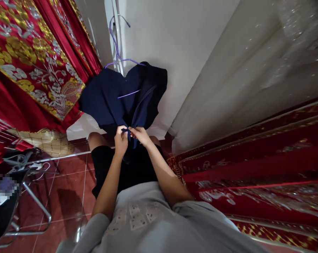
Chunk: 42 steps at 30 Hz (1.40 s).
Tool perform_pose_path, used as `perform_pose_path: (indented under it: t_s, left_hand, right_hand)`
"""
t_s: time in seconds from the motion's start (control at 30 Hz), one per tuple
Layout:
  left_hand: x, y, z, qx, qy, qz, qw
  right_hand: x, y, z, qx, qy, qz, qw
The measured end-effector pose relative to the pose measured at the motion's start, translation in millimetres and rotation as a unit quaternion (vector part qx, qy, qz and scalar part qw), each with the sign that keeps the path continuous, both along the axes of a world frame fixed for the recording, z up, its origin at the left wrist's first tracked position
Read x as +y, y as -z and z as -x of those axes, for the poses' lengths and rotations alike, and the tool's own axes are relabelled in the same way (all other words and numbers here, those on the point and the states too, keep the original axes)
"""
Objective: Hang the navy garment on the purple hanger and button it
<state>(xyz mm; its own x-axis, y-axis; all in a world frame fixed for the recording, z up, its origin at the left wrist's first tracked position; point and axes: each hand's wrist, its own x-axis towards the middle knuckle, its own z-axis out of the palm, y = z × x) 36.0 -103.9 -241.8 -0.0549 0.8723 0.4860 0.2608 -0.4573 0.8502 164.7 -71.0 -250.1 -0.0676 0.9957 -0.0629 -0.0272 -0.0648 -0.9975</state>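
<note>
A dark navy garment point(103, 95) hangs on a purple hanger point(118, 52) against the pale wall in front of me. Its front parts in the middle, where the hanger's lower bar shows through. At the lower end of that opening, my left hand point(121, 138) pinches an edge of the navy cloth. My right hand point(139, 135) is closed on the facing edge, its fingertips close to the left ones. Both hands are just above my lap. Whether a button or other fastening lies between the fingers is too small to tell.
Red cloth with gold and silver embroidery point(43, 70) hangs at the left. More red embroidered fabric point(254, 179) runs along the right, below a sheet of clear plastic point(227, 70). A metal-framed chair point(40, 211) stands at lower left on red floor tiles point(69, 189).
</note>
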Motion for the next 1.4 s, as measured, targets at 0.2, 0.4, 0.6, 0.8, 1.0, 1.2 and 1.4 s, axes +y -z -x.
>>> perform_pose_path:
  t_s: [0.2,0.4,0.6,0.8,1.0,1.2,1.4]
  left_hand:
    - [-7.4,10.2,-8.2,-0.158,0.028,0.042,0.986]
    - [-7.5,13.3,-10.6,-0.151,0.018,0.036,0.988]
    - [-14.0,15.7,-13.2,-0.182,-0.03,0.034,0.982]
    - [-15.8,7.8,-17.3,-0.202,-0.092,0.024,0.975]
    - [-22.0,4.7,-22.6,-0.217,-0.115,0.009,0.969]
    - [-24.0,10.1,-21.3,-0.218,-0.079,0.018,0.972]
    - [-24.5,25.4,-17.9,-0.206,-0.061,0.05,0.975]
  right_hand:
    - [-6.5,0.5,-3.8,0.03,-0.006,0.019,0.999]
    - [-11.8,-4.1,-0.7,0.029,-0.045,0.009,0.999]
    - [-24.5,-8.0,-12.1,0.06,-0.091,-0.01,0.994]
    - [-31.3,-14.9,-17.3,0.011,-0.118,-0.053,0.992]
    - [-40.6,-18.8,-18.0,-0.024,-0.101,-0.121,0.987]
    - [-44.7,-21.1,-17.0,-0.044,-0.108,-0.139,0.983]
    - [-43.8,-18.0,-18.1,-0.08,-0.144,-0.124,0.978]
